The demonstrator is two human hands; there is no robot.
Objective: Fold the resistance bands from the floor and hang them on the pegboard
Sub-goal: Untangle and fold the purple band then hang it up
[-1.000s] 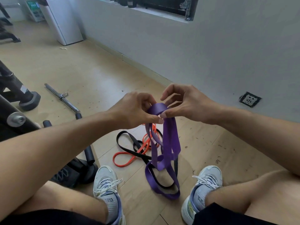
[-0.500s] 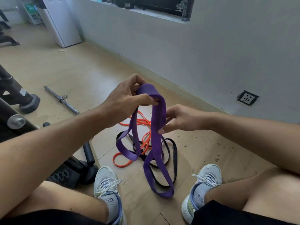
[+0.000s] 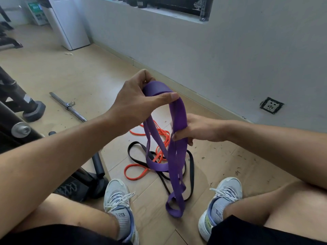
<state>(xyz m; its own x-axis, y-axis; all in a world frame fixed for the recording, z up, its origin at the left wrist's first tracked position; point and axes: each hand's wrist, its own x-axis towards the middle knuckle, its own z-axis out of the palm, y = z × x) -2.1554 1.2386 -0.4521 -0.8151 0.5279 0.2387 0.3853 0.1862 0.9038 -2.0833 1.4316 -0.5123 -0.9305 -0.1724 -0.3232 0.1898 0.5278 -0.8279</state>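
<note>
A wide purple resistance band hangs in several loops in front of me. My left hand pinches its top fold between thumb and fingers, held up high. My right hand grips the hanging strands lower down, thumb across them. The band's lowest loop reaches the floor between my shoes. On the floor behind it lie a thin orange band and a black band, tangled together. No pegboard is in view.
I am crouched with my knees and grey sneakers at the bottom of the frame. A grey wall with a socket is to the right. A steel bar and black gym machine parts are at the left, a white cabinet far back.
My left hand has lifted the band's top fold higher. My right hand has slid down the strands and closed round them lower down. The loops hang longer.
</note>
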